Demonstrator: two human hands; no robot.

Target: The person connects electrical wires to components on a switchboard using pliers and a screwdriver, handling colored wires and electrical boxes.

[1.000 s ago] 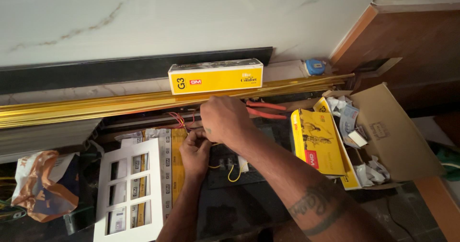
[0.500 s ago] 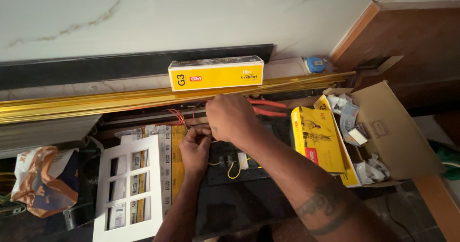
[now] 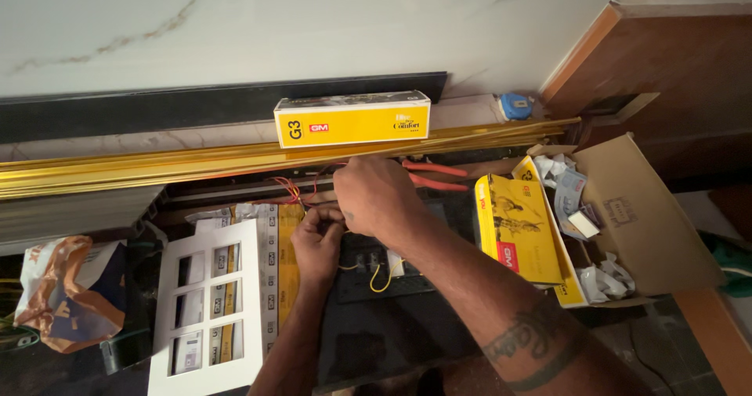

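Just below the long gold rails, the left hand pinches the red wires steady, its grip closed, while the right hand curls closed over them to work the ends.

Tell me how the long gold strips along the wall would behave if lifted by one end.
The gold strips look thin and very long, so they would probably sag and whip. They lie loose in a bundle, so they may slide apart. The yellow box resting on them would likely tip off.
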